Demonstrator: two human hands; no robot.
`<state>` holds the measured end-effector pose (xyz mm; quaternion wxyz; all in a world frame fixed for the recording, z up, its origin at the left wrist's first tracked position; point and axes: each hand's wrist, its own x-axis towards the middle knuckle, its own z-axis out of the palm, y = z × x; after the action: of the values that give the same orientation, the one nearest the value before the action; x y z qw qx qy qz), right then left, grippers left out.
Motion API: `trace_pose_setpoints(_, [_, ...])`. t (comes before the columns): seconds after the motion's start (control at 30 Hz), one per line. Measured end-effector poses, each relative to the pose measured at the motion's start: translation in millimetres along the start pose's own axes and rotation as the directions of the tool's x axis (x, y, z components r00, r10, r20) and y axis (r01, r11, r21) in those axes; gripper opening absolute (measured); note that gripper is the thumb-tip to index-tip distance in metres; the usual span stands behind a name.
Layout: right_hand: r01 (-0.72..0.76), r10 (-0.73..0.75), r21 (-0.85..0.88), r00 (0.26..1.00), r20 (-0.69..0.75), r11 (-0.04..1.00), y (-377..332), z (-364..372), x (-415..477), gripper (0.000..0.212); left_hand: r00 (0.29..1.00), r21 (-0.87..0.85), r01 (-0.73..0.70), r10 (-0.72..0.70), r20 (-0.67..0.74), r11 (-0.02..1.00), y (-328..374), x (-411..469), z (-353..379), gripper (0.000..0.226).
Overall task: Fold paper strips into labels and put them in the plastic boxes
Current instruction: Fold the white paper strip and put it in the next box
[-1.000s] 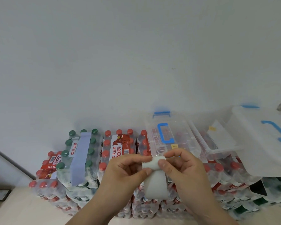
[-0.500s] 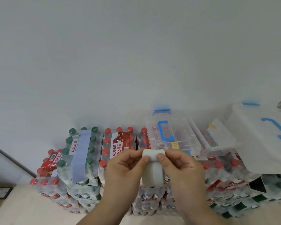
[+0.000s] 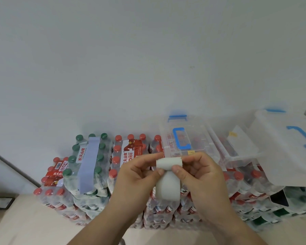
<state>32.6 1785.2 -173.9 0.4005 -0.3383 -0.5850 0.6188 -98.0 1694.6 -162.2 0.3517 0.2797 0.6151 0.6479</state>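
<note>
Moved: since a second ago the hanging loop of the paper strip [image 3: 168,188] has grown shorter, and its top end now lies as a flat band above the thumbs.
Surroundings: packs of water bottles are stacked against a plain wall [image 3: 148,59] and stand on a pale floor [image 3: 16,223]. At the left, a green-capped pack [image 3: 101,174] with a pale blue carry band [image 3: 87,165] sits on top. Just beside it is a red-capped pack [image 3: 129,152].
Boxes: a closed box [image 3: 193,138] with a blue handle rests on the packs. An open box [image 3: 244,157] is just to its right. A clear lid [image 3: 286,151] with a blue handle tilts over the far right; whether a box is under it cannot be told.
In the way: both hands and the strip cover the near edge of the closed box and the packs below it.
Left grip: the left hand [image 3: 140,177] pinches the strip between thumb and forefinger at the waist of the fold; the other fingers are curled behind.
Right grip: the right hand [image 3: 203,177] pinches the same spot from the other side, thumb tips nearly touching.
Strip position: held in the air in front of the closed box, in no box.
Counts: two hands, one strip, two boxes, one lid, one green-capped pack on top; the lower packs are too jumbled to count.
</note>
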Motion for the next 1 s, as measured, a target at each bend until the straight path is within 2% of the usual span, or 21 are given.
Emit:
trace_pose_setpoints(0.1, [-0.055,0.055,0.020,0.998,0.018,0.998,2,3,-3,0.028,1.000,-0.017,0.007,-0.007,-0.010,1.000,-1,0,-1,0.038])
trace_pose_setpoints(0.27, [-0.071,0.071,-0.022,0.997,-0.007,0.997,4,5,-5,0.016,1.000,-0.036,0.021,-0.021,0.019,0.999,2,-2,-2,0.040])
trace_pose_setpoints(0.4, [-0.055,0.055,-0.002,0.998,-0.013,0.998,8,2,-4,0.017,0.997,-0.119,0.079,-0.081,-0.018,0.990,3,-1,-1,0.020])
trace_pose_setpoints(0.57, [-0.067,0.067,-0.006,0.998,0.009,0.998,11,-2,-1,0.024,0.994,-0.124,0.107,-0.109,-0.004,0.986,4,0,-2,0.015])
trace_pose_setpoints(0.7, [-0.110,0.112,-0.058,0.993,0.022,0.992,8,0,-3,0.028,0.997,-0.119,0.073,-0.077,-0.030,0.990,2,1,-3,0.019])
trace_pose_setpoints(0.83, [-0.156,0.156,-0.083,0.988,-0.007,0.984,7,2,-2,0.017,0.997,-0.074,0.063,-0.065,-0.031,0.995,-2,2,-2,0.025])
trace_pose_setpoints(1.0, [-0.182,0.182,-0.023,0.983,0.014,0.983,8,0,0,0.018,0.997,-0.026,0.078,-0.078,-0.009,0.997,-4,3,-5,0.033])
